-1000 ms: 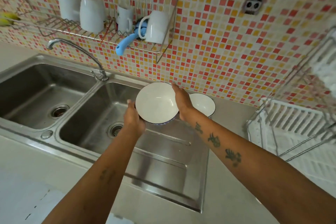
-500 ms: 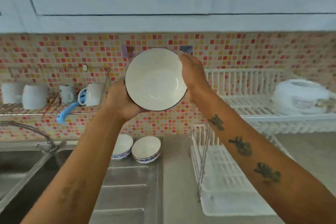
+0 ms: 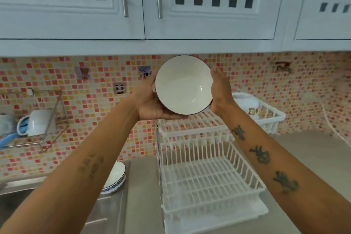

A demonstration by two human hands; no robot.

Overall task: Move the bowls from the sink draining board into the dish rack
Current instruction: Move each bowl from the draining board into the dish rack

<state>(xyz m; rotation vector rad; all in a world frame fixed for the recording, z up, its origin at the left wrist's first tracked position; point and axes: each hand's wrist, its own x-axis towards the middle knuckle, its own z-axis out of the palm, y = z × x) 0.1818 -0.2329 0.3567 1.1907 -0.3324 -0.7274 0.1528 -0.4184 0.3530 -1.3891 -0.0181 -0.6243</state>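
Note:
A white bowl with a dark rim (image 3: 183, 85) is held up in the air, tilted so its inside faces me. My left hand (image 3: 152, 103) cups it from below and the left, and my right hand (image 3: 220, 91) presses its right edge. It hangs just above the upper tier of the white two-tier dish rack (image 3: 207, 178). Another white bowl with a blue pattern (image 3: 115, 178) stays on the steel draining board (image 3: 112, 209), partly hidden behind my left forearm.
A white object (image 3: 245, 100) lies in the rack's upper tier at the right. White wall cabinets (image 3: 171, 5) hang close above the bowl. A wire wall shelf with a white mug (image 3: 38, 121) is at the left. The grey counter (image 3: 313, 154) runs to the right.
Both hands lifted the bowl off the draining board and carried it up and to the right, over the dish rack. The view tilted up and right with it.

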